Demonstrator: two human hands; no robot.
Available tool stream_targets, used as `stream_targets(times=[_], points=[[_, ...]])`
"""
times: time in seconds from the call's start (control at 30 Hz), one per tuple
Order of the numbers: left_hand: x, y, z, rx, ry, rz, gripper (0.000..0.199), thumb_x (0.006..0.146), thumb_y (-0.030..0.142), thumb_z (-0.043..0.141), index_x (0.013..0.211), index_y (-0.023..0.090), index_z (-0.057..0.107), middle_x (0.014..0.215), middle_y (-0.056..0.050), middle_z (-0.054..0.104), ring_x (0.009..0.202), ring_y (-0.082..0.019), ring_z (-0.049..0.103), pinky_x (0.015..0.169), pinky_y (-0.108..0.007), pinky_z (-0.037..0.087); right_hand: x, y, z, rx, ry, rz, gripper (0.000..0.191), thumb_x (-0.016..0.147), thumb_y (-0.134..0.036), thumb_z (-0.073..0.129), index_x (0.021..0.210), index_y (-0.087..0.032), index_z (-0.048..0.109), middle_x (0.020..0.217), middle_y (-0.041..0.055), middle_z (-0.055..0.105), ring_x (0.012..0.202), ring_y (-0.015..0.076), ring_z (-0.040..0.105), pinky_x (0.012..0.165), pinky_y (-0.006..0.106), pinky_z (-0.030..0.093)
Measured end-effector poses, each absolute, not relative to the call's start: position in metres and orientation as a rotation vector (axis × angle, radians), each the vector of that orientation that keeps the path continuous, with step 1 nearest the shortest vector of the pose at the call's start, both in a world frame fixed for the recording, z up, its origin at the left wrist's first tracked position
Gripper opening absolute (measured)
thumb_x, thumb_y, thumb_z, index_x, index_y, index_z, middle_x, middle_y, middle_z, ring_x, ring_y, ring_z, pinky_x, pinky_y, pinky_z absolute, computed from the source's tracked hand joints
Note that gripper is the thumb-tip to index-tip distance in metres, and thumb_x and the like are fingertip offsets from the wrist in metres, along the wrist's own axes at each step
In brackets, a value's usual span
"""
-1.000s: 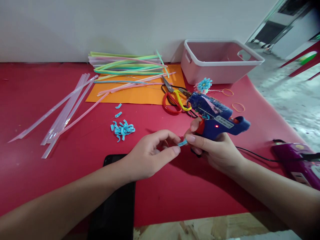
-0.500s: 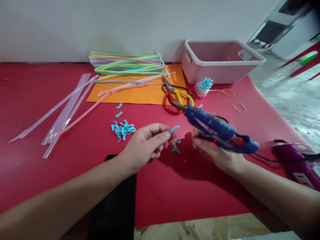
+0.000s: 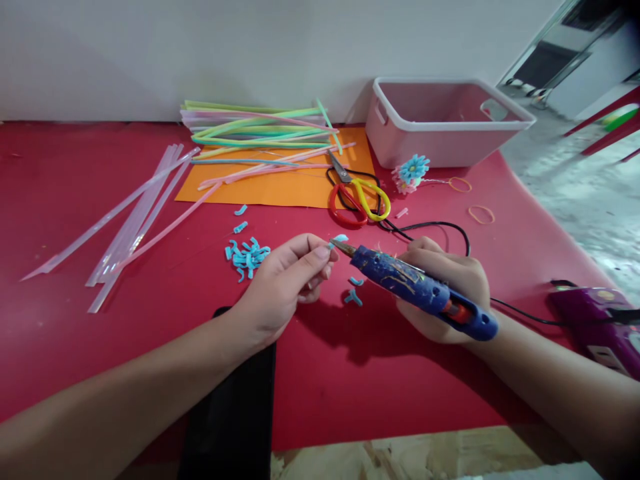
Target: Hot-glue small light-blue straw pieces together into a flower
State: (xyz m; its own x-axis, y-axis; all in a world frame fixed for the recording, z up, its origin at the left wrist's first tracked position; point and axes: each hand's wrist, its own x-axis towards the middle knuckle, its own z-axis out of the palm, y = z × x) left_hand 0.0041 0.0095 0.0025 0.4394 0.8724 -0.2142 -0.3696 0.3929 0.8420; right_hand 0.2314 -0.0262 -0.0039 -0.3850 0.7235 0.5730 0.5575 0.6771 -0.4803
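Between thumb and forefinger, my left hand [image 3: 290, 280] pinches a short blue piece of pipe cleaner [image 3: 341, 238]. My right hand [image 3: 445, 287] is closed around the handle of a blue hot glue gun [image 3: 410, 283], whose metal nozzle meets the blue piece at my left fingertips. Beneath the gun lie a few more blue bits [image 3: 354, 297], some joined in a small fork. To the left of my left hand is a pile of cut blue pieces [image 3: 247, 257], with two loose ones above it.
Red and yellow scissors [image 3: 357, 200] and colourful pipe cleaners [image 3: 260, 127] lie on orange card [image 3: 240, 193]. Clear glue sticks [image 3: 135, 213] are at left. A pink basket [image 3: 440, 143], a pipe-cleaner flower [image 3: 414, 170], a purple power strip [image 3: 595, 327] and a black phone-like slab [image 3: 230, 407] surround the hands.
My right hand has turned the glue gun and brought it left and down, so its nozzle now touches the blue piece. My left hand has shifted slightly left and still pinches it.
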Motion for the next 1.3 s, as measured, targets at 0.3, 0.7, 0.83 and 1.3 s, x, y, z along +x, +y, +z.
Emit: stream_targets(times=[0.3,0.7,0.83,1.3], points=[[0.0017,0.009,0.0015,0.867,0.717,0.868,0.018,0.081,0.028,0.077,0.077,0.016,0.065,0.065,0.004,0.056,0.048,-0.003,0.037,0.045,-0.014,0.025,0.2314,-0.0247,-0.0059,-0.964,-2.098,0.185,0.02,0.074,-0.014,0.061,0.088,-0.025,0.053,0.063,-0.0048,0.056,0.051,0.0117,0.043,0.059,0.03,0.045],[0.002,0.0097,-0.0014,0.891,0.678,0.876,0.021,0.083,0.031,0.078,0.078,0.017,0.064,0.07,0.004,0.058,0.05,-0.004,0.037,0.046,-0.015,0.027,0.2303,-0.0246,-0.0053,-0.981,-2.084,0.186,0.019,0.074,-0.013,0.059,0.08,-0.026,0.047,0.062,-0.006,0.051,0.051,0.012,0.04,0.058,0.03,0.042],[0.0023,0.0101,-0.0011,0.863,0.678,0.881,0.021,0.082,0.031,0.08,0.079,0.017,0.064,0.07,0.004,0.058,0.052,-0.004,0.038,0.046,-0.014,0.029,0.2288,-0.0254,-0.0027,-0.983,-2.077,0.188,0.017,0.076,-0.014,0.059,0.083,-0.026,0.049,0.063,-0.0052,0.052,0.052,0.0124,0.041,0.057,0.03,0.042],[0.0026,0.0077,0.0024,0.854,0.687,0.901,0.021,0.081,0.029,0.081,0.079,0.018,0.063,0.073,0.003,0.059,0.055,-0.005,0.037,0.047,-0.014,0.03,0.2285,-0.0296,0.0026,-1.122,-2.033,0.197,0.018,0.076,-0.011,0.061,0.083,-0.025,0.052,0.066,-0.004,0.061,0.047,0.011,0.042,0.053,0.029,0.041]])
